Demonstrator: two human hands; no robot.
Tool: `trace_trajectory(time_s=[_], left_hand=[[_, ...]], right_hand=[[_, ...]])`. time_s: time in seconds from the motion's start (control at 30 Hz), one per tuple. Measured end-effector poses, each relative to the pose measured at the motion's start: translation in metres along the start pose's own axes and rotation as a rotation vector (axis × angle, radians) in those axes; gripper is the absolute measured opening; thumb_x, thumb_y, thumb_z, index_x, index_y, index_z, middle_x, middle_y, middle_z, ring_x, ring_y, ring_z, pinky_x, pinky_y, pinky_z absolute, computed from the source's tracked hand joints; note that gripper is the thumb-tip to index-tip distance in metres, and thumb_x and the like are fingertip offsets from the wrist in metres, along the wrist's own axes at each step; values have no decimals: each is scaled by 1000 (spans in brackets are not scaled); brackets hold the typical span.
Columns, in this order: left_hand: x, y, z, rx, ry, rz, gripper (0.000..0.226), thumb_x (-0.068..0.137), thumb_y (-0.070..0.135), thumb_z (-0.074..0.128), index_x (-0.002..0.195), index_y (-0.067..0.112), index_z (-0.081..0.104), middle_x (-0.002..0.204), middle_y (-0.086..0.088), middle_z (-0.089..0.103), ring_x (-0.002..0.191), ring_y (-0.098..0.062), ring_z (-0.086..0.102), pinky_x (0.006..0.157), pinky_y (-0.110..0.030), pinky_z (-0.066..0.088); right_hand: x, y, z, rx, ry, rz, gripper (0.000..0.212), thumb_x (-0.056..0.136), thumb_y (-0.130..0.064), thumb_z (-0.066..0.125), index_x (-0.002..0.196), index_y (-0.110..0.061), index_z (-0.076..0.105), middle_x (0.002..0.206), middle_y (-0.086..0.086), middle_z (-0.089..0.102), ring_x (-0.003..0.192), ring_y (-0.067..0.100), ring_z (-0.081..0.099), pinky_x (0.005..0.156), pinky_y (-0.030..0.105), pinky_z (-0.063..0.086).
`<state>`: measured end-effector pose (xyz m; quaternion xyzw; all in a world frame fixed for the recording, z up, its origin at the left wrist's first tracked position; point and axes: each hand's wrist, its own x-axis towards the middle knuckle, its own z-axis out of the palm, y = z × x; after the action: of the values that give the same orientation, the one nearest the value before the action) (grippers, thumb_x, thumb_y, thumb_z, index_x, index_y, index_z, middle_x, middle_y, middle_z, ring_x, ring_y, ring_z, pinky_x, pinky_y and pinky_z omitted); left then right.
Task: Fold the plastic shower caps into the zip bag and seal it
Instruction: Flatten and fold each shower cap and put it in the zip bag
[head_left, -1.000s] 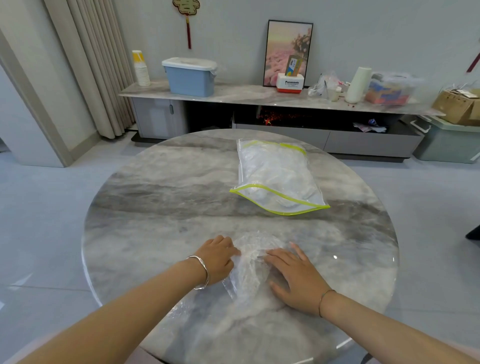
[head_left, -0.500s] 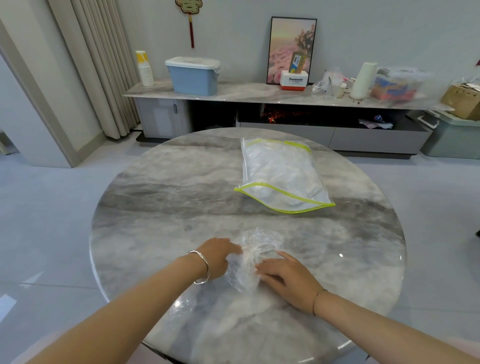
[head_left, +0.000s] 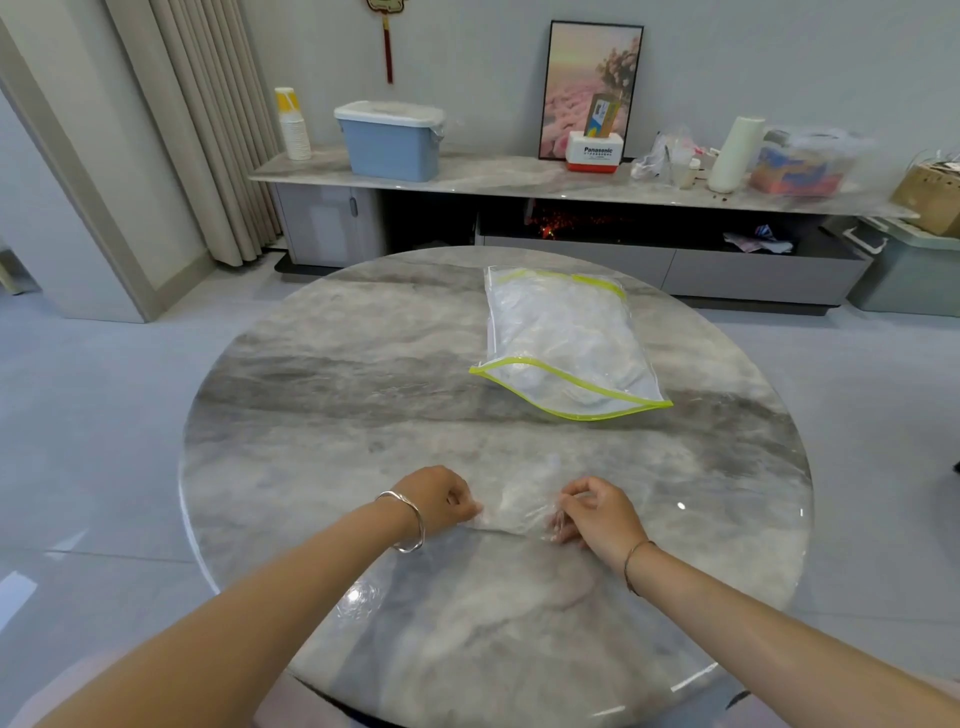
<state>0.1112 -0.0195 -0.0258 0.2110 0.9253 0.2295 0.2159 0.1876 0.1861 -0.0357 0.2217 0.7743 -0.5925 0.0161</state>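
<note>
A clear plastic shower cap (head_left: 517, 506) lies flattened on the round marble table (head_left: 337, 415), stretched between my hands. My left hand (head_left: 441, 499) pinches its left edge and my right hand (head_left: 597, 512) pinches its right edge, both with fingers closed on the plastic. Farther back on the table lies the clear zip bag (head_left: 563, 340) with a yellow-green zip strip. Its mouth faces me and gapes open, and crumpled clear plastic fills it.
Another bit of crumpled clear plastic (head_left: 358, 603) lies by my left forearm near the table's front edge. Behind the table a low marble sideboard (head_left: 519, 179) carries a blue bin (head_left: 389, 140), a picture and boxes. Grey floor surrounds the table.
My hands moved apart from pressing the bunched cap and now grip its two sides, pulling it flatter and wider. The zip bag has not moved.
</note>
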Motion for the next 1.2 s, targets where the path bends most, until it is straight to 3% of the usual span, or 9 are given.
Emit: trace_trajectory(time_s=[0.13, 0.27, 0.4, 0.47, 0.6, 0.73, 0.87, 1.03, 1.2], left_hand=[[-1, 1, 4, -48, 174, 4, 18, 84, 26, 63, 85, 23, 46, 80, 10, 50, 77, -14, 50, 69, -24, 39], [-7, 7, -1, 125, 461, 444, 21, 80, 30, 48, 94, 15, 53, 89, 4, 52, 79, -15, 48, 71, -27, 39], [-7, 5, 13, 392, 362, 636, 39, 84, 34, 39, 113, 20, 62, 115, 3, 62, 104, -16, 58, 92, -28, 43], [-6, 1, 20, 512, 200, 577, 62, 85, 46, 27, 135, 17, 49, 140, -2, 49, 126, -19, 49, 106, -33, 35], [-5, -11, 28, 547, 1, 409, 90, 75, 73, -5, 151, 25, 7, 158, 8, 6, 146, -12, 6, 116, -29, 3], [-4, -9, 24, 552, 30, 414, 83, 76, 67, 6, 149, 28, 20, 156, 8, 18, 143, -13, 19, 114, -28, 10], [-3, 5, 18, 555, 64, 375, 50, 95, 41, 41, 143, 26, 34, 148, 6, 35, 133, -17, 34, 108, -27, 21], [0, 15, 15, 579, 119, 325, 33, 98, 30, 40, 129, 21, 48, 129, 2, 53, 118, -19, 46, 94, -27, 31], [-4, 7, 9, 220, 164, 244, 25, 95, 38, 48, 110, 21, 61, 105, 3, 66, 98, -17, 59, 77, -24, 39]], right_hand=[[-6, -1, -3, -348, 166, -373, 12, 85, -14, 60, 94, -17, 52, 86, -9, 53, 74, 8, 53, 73, 26, 44], [-12, 0, -3, -717, 74, -865, 22, 87, -31, 47, 99, -20, 62, 112, -6, 57, 100, 5, 48, 89, 18, 30], [-9, 13, 0, -882, -169, -716, 67, 84, -56, 18, 133, -23, 50, 148, -9, 35, 137, 6, 26, 110, 14, 0], [-4, 19, -3, -967, -248, -643, 80, 78, -62, 5, 143, -26, 35, 153, -13, 23, 142, 3, 13, 109, 15, -10], [4, 20, -11, -1099, -333, -673, 87, 76, -74, 2, 147, -29, 23, 155, -14, 18, 143, 3, 11, 111, 19, -12], [4, 18, -10, -1078, -302, -700, 78, 78, -64, 14, 144, -27, 33, 151, -12, 28, 139, 5, 22, 110, 18, -8], [4, 15, -7, -1027, -239, -743, 65, 81, -57, 27, 130, -22, 53, 130, -5, 47, 118, 18, 44, 100, 13, 12], [6, 16, -6, -996, -195, -759, 52, 81, -47, 38, 118, -20, 62, 112, -7, 54, 100, 18, 50, 93, 15, 21], [5, 14, -4, -854, -132, -708, 30, 84, -39, 51, 99, -17, 65, 94, -7, 58, 87, 13, 54, 83, 21, 30]])
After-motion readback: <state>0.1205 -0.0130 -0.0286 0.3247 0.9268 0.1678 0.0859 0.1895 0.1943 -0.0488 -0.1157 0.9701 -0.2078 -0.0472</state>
